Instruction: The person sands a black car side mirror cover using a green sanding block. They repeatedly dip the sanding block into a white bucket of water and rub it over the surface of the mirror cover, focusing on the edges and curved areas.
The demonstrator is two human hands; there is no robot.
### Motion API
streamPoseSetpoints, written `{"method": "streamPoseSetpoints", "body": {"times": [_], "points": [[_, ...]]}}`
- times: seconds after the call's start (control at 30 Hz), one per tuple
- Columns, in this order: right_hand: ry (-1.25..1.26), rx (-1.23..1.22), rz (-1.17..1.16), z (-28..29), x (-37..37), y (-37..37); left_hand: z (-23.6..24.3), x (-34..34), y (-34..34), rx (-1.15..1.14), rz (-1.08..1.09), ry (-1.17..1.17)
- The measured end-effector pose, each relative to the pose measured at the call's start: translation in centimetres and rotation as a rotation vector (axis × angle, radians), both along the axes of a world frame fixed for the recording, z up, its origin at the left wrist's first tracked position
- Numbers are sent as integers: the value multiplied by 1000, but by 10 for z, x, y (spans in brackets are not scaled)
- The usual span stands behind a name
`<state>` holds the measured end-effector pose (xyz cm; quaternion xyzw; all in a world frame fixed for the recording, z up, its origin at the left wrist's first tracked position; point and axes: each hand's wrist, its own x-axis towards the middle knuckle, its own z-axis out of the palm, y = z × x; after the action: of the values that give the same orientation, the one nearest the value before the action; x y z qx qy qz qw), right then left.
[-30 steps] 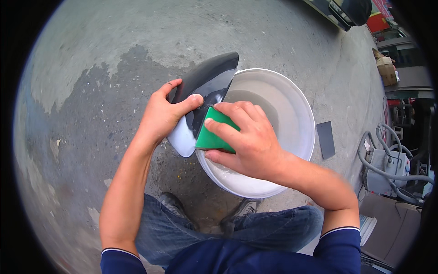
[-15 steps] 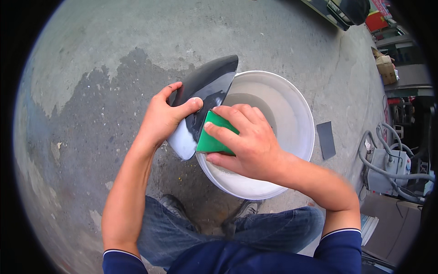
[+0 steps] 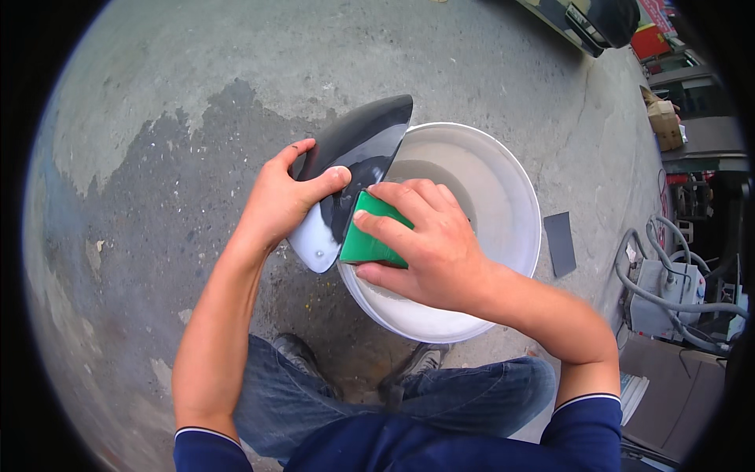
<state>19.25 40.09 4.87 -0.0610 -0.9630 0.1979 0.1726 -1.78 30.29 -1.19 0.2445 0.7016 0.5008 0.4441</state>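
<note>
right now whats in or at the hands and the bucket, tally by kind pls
curved black and white panel: 1, held in the left hand
green sanding block: 1, pressed to the panel by the right hand
white bucket: 1, under both
dark grey sheet: 1, on the ground right of the bucket
total: 4

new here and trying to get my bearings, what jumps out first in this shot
At centre, the right hand presses a green sponge against a glossy black curved panel, which the left hand steadies over the rim of a white basin holding water. Around them spreads grey concrete ground with a dark wet patch.
</note>
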Motion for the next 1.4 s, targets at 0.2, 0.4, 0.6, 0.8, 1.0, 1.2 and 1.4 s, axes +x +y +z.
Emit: {"method": "streamPoseSetpoints", "body": {"times": [0.2,0.4,0.6,0.8,1.0,1.2,1.4], "points": [[23,102,-122,-4,1,-1,-3,-2,-1,-5,-6,-6],[42,185,-204,-7,-4,20,-4,1,-2,18,10,-35],[54,156,-255,-13,-4,37,-3,0,2,23,31,30],[0,32,-172,-3,0,11,-2,-4,0,12,5,8],[-7,-56,-49,-3,2,-17,-8,-3,1,19,4,48],[23,31,-163,-11,-1,-7,-1,-2,1,6,8,9],[103,211,-337,-17,-9,41,2,0,3,-10,22,-5]]}}
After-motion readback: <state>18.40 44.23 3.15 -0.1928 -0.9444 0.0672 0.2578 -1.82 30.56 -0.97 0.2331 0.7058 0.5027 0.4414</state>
